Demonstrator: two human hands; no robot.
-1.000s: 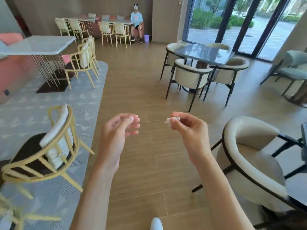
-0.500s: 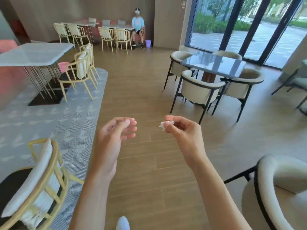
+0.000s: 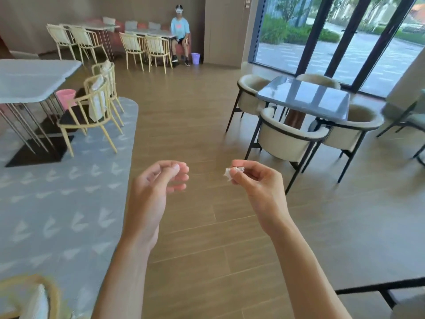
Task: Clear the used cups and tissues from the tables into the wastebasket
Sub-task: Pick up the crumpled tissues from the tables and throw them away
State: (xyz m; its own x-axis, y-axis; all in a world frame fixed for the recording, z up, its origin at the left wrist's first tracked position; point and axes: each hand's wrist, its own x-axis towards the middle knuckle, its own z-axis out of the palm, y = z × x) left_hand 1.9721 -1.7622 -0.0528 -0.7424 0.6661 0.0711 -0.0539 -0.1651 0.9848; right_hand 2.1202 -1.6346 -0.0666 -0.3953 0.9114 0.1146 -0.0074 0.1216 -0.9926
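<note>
My right hand (image 3: 255, 183) is held out over the wooden floor and pinches a small crumpled white tissue (image 3: 228, 173) between thumb and fingertips. My left hand (image 3: 156, 187) hangs beside it at the same height, its fingers loosely curled with nothing in them. A pink wastebasket (image 3: 65, 97) stands on the floor under the white table (image 3: 34, 81) at the left, partly hidden by a yellow chair (image 3: 92, 111). A purple wastebasket (image 3: 195, 58) stands far back by the wall.
A grey rug (image 3: 64, 203) covers the floor at the left. A dark glass table (image 3: 305, 97) ringed by cream armchairs stands at the right. A person (image 3: 180, 33) sits at the back beside more yellow chairs. Open wooden floor runs straight ahead.
The view has advanced across the floor; the near yellow chair and cream armchair have slid out of view. Both hands keep their pose, the tissue still pinched.
</note>
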